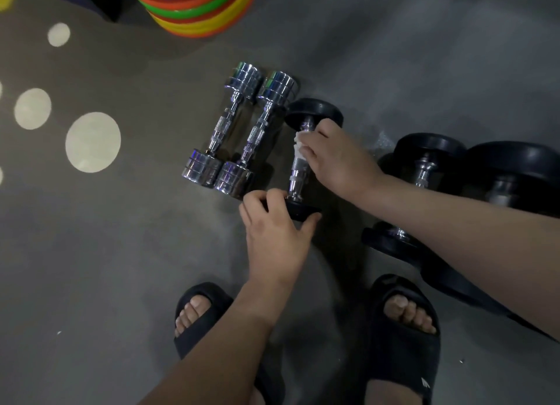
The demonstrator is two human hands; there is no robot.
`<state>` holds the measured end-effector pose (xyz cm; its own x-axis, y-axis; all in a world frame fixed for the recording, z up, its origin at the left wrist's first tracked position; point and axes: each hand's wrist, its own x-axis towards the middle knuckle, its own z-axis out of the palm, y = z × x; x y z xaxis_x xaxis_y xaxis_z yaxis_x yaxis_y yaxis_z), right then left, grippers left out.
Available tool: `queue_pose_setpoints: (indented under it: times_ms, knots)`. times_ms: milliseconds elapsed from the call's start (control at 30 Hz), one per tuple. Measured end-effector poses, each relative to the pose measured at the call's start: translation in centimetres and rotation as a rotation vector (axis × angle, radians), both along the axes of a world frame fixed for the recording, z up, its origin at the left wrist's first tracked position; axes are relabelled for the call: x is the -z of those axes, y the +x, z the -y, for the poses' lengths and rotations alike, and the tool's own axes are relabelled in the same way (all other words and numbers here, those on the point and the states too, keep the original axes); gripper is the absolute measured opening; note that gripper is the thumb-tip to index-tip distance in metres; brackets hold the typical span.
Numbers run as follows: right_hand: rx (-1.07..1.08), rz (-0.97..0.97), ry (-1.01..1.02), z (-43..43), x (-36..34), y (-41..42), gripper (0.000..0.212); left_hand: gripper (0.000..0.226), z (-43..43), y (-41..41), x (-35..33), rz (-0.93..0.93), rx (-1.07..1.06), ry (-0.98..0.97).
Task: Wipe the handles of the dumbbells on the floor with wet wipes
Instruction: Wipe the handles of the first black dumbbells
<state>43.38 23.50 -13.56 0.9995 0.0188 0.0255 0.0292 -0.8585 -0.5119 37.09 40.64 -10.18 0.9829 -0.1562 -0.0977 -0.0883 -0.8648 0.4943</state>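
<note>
Our right hand [336,159] pinches the wipe [298,145] on the handle [298,171] of the middle dumbbell [315,109], our left hand [272,226] grips its near weight [300,212], and we judge the bigger dumbbells [430,150] not yet wiped.

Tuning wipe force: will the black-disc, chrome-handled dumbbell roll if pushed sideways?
The black-disc dumbbell probably rolls: round discs on flat floor, and the left hand grips its near disc, seemingly steadying it. Likely heavy for its size: thick discs. Its polished chrome handle may be slick under the white wet wipe.
</note>
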Motion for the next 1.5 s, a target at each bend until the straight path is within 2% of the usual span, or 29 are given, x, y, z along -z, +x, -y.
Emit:
queue_pose_setpoints:
  times_ms: [100,167,233,367,500,667,733,767,867,900,1067,1167,1267,1400,1500]
  knots:
    - [-0.155,0.003,0.182,-0.9,0.3,-1.3,0.020,0.060,-0.4,0.1,0.1,0.004,-0.003,-0.016]
    - [-0.356,-0.023,0.152,-1.4,0.5,-2.1,0.018,0.059,-0.6,0.2,0.1,-0.014,0.005,-0.020]
    - [-0.415,-0.018,0.089,-1.0,0.2,-2.2,0.022,0.058,-0.7,0.2,0.0,-0.028,0.016,-0.026]
    - [-0.209,0.031,0.081,1.0,-0.5,-1.3,0.030,0.050,-0.9,0.2,-0.5,-0.013,0.064,-0.003]
    - [-0.160,-0.035,-0.022,1.4,-0.9,-1.5,0.021,0.046,-1.0,0.3,-0.6,-0.032,0.097,0.020]
    - [0.014,-0.119,0.072,-0.2,-2.0,-0.5,0.016,0.051,-0.4,-0.3,-0.5,-0.065,-0.001,-0.058]
    - [0.133,-0.212,0.178,-0.7,-1.9,0.1,0.011,0.058,-0.2,-0.2,-0.3,-0.081,-0.029,-0.092]
    - [0.202,-0.276,0.294,-0.8,-1.9,0.4,0.008,0.063,-0.1,-0.1,-0.1,-0.089,-0.037,-0.096]
    - [0.436,-0.449,0.880,-1.1,-1.9,1.0,0.010,0.066,0.4,-0.1,0.1,-0.088,-0.084,-0.116]
    - [0.482,-0.481,1.002,-1.1,-1.9,0.9,0.012,0.065,0.4,-0.2,0.0,-0.080,-0.091,-0.125]
    - [0.545,-0.514,1.081,0.0,-2.1,-0.7,0.008,0.069,-0.3,-0.1,0.0,-0.096,-0.028,-0.146]
    - [0.572,-0.509,0.993,1.5,-2.0,-2.7,0.008,0.071,0.2,-1.3,-0.1,-0.111,0.015,-0.193]
    - [0.494,-0.537,0.849,3.3,-2.8,-3.8,0.006,0.071,1.7,-3.2,-0.2,-0.137,-0.003,-0.226]
    - [0.233,-0.425,0.269,4.4,-3.7,-3.7,0.010,0.073,1.7,-3.1,-0.1,-0.137,0.009,-0.216]
    - [0.131,-0.182,-0.088,4.4,-2.8,-4.2,0.016,0.073,1.4,-2.6,-0.2,-0.148,0.025,-0.198]
